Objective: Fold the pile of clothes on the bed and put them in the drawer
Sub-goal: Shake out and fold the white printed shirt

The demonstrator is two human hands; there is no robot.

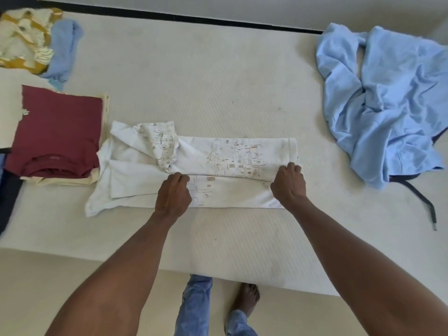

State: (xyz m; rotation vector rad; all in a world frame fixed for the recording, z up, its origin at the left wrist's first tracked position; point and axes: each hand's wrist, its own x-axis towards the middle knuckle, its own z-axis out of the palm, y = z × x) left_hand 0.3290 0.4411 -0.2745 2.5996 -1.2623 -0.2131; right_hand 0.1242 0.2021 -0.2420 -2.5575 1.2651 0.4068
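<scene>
A white printed shirt lies on the bed in front of me, folded lengthwise into a long strip, collar end to the left. My left hand pinches the folded edge near the strip's middle. My right hand grips the same fold near the hem at the right end. To the left lies a folded maroon shirt on top of a folded cream garment. A crumpled light-blue garment is spread on the right of the bed.
A yellow-and-white patterned cloth and a small light-blue cloth lie at the far left. A dark strap trails from under the blue garment. Dark fabric sits at the left edge. My legs stand by the bed's near edge.
</scene>
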